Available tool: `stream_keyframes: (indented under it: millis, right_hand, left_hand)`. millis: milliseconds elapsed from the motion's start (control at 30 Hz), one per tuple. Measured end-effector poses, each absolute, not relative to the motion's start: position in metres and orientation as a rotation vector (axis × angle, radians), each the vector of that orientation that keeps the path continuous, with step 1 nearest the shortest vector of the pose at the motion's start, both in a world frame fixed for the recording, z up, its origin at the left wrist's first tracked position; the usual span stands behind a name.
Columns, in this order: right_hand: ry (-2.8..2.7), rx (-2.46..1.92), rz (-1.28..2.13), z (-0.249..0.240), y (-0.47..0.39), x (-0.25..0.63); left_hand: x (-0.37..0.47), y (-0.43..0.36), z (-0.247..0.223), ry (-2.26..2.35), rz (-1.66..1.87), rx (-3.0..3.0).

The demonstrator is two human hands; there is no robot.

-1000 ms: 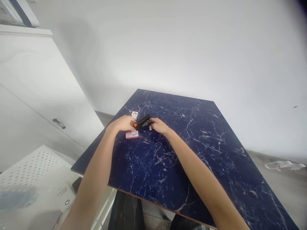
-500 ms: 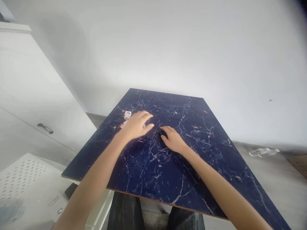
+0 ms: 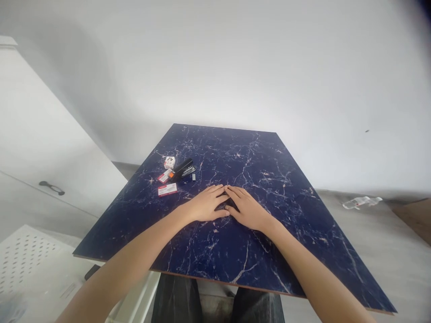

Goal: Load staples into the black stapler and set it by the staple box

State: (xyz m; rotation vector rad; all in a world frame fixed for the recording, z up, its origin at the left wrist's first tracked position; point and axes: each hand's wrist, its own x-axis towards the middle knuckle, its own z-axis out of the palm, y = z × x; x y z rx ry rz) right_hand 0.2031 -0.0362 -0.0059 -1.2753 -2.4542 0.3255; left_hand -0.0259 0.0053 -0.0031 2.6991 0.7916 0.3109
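Observation:
My left hand [image 3: 209, 204] lies palm down on the dark blue marbled table [image 3: 215, 255], fingers stretched out and thumb apart. Facing it, my right hand [image 3: 247, 208] also rests flat, its fingers extended. The fingertips and thumbs of both hands meet or nearly meet, and nothing shows in either hand. Beyond my left hand is a black stapler [image 3: 183, 168] with an orange spot at its rear end. A small grey strip of staples [image 3: 194, 177] lies beside it. Left of the stapler are a small white box [image 3: 169, 162], a red-and-white packet [image 3: 164, 176] and another red-and-white packet [image 3: 167, 189].
A white cabinet [image 3: 40, 148] with a dark handle [image 3: 51, 187] stands at the left. Below it is a white perforated surface [image 3: 27, 264]. Clear plastic bottles [image 3: 362, 202] lie on the floor at the right, near a brown cardboard piece [image 3: 414, 217]. A pale wall rises behind the table.
My left hand has moved from over the stapler and packets, right and nearer to me, to meet my right hand. The stapler and packets now show fully. The view has shifted slightly.

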Motion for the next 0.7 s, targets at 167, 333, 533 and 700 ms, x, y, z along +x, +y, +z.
stream_keyframes:
  millis: [167, 333, 533, 700]
  right_hand:
    - [-2.464, -1.294, 0.293, -0.0052, -0.0360, 0.2021]
    - [-2.462, -1.289, 0.304, -0.0071, -0.0364, 0.2023]
    - [-2.465, -1.286, 0.298, -0.0076, -0.0371, 0.2024]
    - [-2.477, -1.298, 0.276, -0.0090, -0.0375, 0.2022]
  left_hand:
    - [-0.0257, 0.0055, -0.0037, 0.783, 0.307, 2.718]
    - [-0.0259, 0.0043, -0.0026, 0.786, 0.302, 2.715]
    - [-0.0264, 0.0045, -0.0027, 0.782, 0.322, 2.714]
    - [-0.0257, 0.0036, -0.0019, 0.784, 0.313, 2.716]
